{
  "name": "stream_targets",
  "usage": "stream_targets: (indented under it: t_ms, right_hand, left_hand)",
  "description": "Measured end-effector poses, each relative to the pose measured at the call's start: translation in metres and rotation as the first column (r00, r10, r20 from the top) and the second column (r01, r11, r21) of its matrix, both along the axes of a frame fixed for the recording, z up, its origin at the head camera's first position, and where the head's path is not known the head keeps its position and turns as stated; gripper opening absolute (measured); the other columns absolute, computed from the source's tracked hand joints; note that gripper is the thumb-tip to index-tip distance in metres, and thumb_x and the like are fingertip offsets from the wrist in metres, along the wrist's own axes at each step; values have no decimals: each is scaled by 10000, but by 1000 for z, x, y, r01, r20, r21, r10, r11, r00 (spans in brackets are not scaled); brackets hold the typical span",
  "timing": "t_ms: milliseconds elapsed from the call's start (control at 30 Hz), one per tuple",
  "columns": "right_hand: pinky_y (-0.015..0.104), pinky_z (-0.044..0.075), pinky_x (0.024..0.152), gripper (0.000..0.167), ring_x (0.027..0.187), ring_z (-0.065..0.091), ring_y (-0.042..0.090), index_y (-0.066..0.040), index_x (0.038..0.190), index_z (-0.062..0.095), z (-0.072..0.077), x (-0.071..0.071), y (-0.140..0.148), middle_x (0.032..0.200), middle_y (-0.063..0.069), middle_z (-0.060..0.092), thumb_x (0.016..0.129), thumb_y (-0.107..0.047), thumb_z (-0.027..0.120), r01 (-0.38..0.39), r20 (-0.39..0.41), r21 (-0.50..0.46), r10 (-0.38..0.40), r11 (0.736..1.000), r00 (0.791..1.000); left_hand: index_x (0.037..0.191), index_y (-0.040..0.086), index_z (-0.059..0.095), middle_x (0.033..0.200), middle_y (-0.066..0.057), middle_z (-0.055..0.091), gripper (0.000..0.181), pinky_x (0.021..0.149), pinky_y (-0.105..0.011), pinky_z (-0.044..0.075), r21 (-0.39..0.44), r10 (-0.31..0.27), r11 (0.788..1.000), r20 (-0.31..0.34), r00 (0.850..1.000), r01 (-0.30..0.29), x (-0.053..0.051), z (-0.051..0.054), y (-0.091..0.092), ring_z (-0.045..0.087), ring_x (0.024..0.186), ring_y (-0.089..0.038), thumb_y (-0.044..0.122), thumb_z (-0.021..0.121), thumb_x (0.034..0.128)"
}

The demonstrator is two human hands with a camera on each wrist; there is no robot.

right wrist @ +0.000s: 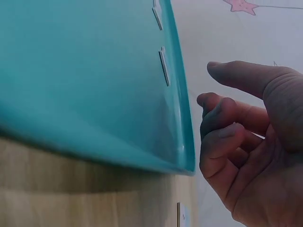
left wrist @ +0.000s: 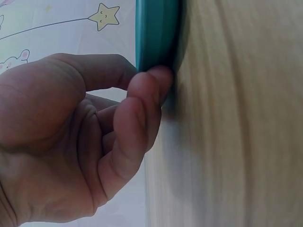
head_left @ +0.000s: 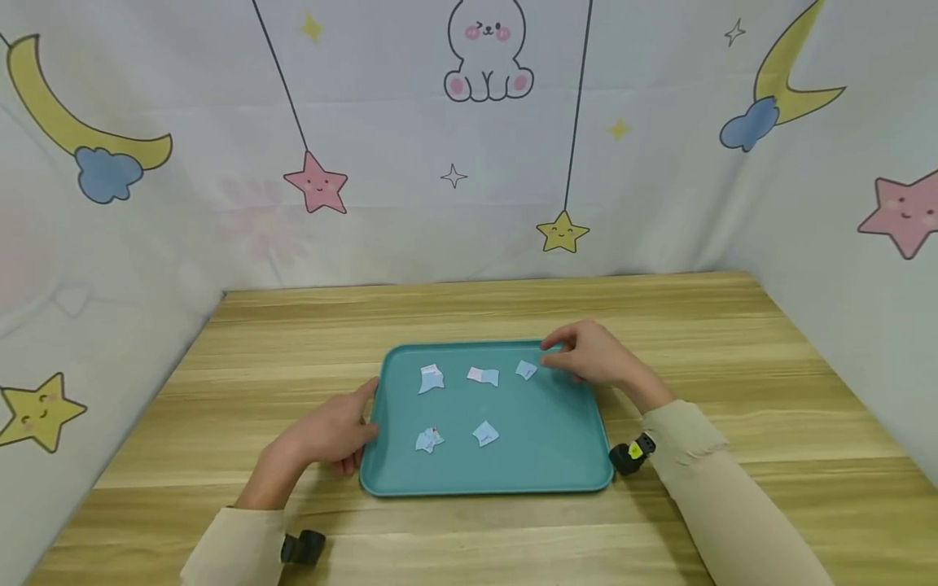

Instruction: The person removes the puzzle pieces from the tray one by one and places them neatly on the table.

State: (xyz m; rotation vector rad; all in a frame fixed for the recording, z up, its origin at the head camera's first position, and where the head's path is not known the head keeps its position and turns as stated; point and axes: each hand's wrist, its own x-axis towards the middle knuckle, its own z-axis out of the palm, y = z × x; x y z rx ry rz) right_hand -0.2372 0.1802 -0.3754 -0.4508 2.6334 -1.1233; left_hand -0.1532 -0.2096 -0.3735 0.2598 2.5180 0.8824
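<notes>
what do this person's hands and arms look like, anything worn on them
Bare hands, no gloves, and pale beige sleeves. A boxy black unit shows beside each sleeve; the right one has a yellow patch.

- The one-o'clock corner of the tray [head_left: 545, 456] is covered by the right hand [head_left: 593, 356] in the head view;
- the print on the pieces [head_left: 432, 379] is too small to be read;
- a white piece [right wrist: 183, 215] is cut off at six o'clock in the right wrist view.
</notes>
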Motion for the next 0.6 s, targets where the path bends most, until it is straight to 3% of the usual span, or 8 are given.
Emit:
stream_targets:
  t_ms: [167, 600]
  right_hand:
    - [275, 407, 509, 359, 506, 500, 140, -33, 1261, 740, 1, -2, -7, 599, -10, 521, 960, -228, 754, -11, 17, 20, 11, 1000, 1000]
    - [276, 489, 485, 390, 506, 547, 139, -24, 1282, 727, -7, -9, -17, 691, 36, 572, 918, -144, 799, -27, 61, 31, 26, 999, 998]
  left_hand:
    - [1657, -87, 106, 565, -75, 628, 791, 431, -322, 552, 1, -1, 1000, -1, 1000, 1, 0, 0, 0, 603, 422, -161, 16, 525, 994]
    - [1664, -69, 107, 565, -81, 629, 794, 429, -326, 552, -2, 6, 1000, -2, 1000, -6, 0, -1, 0, 601, 419, -161, 18, 522, 993]
